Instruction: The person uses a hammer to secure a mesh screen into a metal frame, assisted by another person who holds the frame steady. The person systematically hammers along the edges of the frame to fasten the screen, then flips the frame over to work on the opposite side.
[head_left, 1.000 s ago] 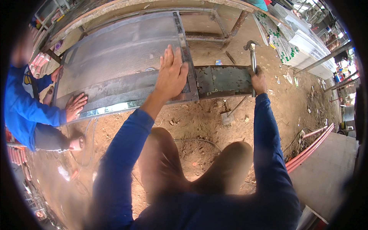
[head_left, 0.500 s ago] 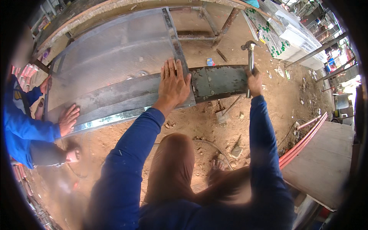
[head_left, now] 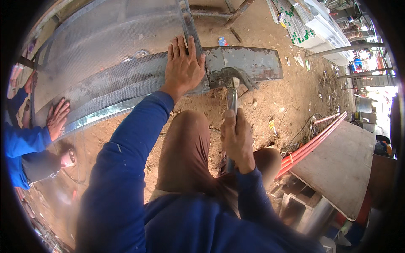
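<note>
My left hand (head_left: 182,67) lies flat, fingers spread, on the near edge of a large curved metal mesh sheet (head_left: 105,46) resting on sandy ground. My right hand (head_left: 237,139) grips the handle of a claw hammer (head_left: 233,86), whose head is down on a dark rusty steel plate (head_left: 253,61) just right of my left hand. My brown-trousered knee sits below both hands. Another person in a blue sleeve presses a hand (head_left: 57,119) flat on the left end of the sheet.
Red pipes (head_left: 314,143) and a grey board (head_left: 341,164) lie at the right. White stacked material (head_left: 312,25) is at the top right. Metal frame bars (head_left: 228,10) lie beyond the sheet. Sandy ground holds small debris.
My right hand has swung the hammer down from the plate's far right end to the plate beside my left hand. The view has moved closer to the sheet.
</note>
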Demonstrator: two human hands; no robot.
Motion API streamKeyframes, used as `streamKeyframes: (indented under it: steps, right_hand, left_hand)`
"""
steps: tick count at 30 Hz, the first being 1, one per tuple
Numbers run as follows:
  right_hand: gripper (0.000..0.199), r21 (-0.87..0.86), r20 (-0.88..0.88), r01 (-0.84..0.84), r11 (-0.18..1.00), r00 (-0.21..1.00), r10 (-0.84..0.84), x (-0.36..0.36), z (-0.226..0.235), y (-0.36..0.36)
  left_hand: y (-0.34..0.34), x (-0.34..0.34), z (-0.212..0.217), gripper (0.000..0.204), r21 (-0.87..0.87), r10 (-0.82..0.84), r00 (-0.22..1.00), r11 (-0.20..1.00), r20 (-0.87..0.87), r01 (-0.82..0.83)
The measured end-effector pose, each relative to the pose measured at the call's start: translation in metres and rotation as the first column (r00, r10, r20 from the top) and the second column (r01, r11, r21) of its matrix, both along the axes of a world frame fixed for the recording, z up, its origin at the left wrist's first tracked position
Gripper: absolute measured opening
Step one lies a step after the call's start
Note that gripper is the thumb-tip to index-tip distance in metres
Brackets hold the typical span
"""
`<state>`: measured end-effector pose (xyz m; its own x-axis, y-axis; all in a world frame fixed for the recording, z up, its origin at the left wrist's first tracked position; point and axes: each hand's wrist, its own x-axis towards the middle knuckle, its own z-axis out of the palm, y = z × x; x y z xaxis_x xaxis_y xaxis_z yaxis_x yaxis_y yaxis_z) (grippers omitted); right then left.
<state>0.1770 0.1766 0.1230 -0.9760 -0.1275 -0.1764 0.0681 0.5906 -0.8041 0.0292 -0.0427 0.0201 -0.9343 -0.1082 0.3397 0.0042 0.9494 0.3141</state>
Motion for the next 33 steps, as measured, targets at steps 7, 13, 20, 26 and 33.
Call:
streamKeyframes:
  steps: [7, 13, 20, 26, 33]
  right_hand:
    - [0.031, 0.305, -0.191, -0.033, 0.952, 0.977, 0.095, 0.014, 0.005, -0.029]
    - [0.030, 0.045, -0.269, 0.143, 0.989, 0.955, -0.126, 0.011, 0.030, -0.031]
    - [0.032, 0.219, -0.254, 0.092, 0.971, 0.967, -0.034, 0.014, 0.012, -0.025]
    - [0.029, 0.236, -0.099, -0.083, 0.968, 0.989, 0.109, 0.010, -0.003, -0.030]
    - [0.031, 0.004, -0.337, 0.112, 0.994, 0.936, -0.104, 0.016, -0.007, -0.023]
  left_hand:
    - [-0.002, -0.002, -0.002, 0.079, 0.011, -0.001, 1.000, 1.000, 0.020, 0.001]
    - [-0.001, -0.002, -0.002, 0.077, -0.028, 0.002, 0.999, 1.000, 0.051, -0.001]
    - [0.000, -0.003, -0.002, 0.076, -0.010, 0.001, 0.999, 1.000, 0.033, 0.000]
    - [-0.001, -0.003, -0.001, 0.075, -0.011, 0.000, 1.000, 1.000, 0.020, 0.000]
    - [-0.001, -0.003, -0.004, 0.075, -0.009, -0.007, 1.000, 1.000, 0.030, 0.007]
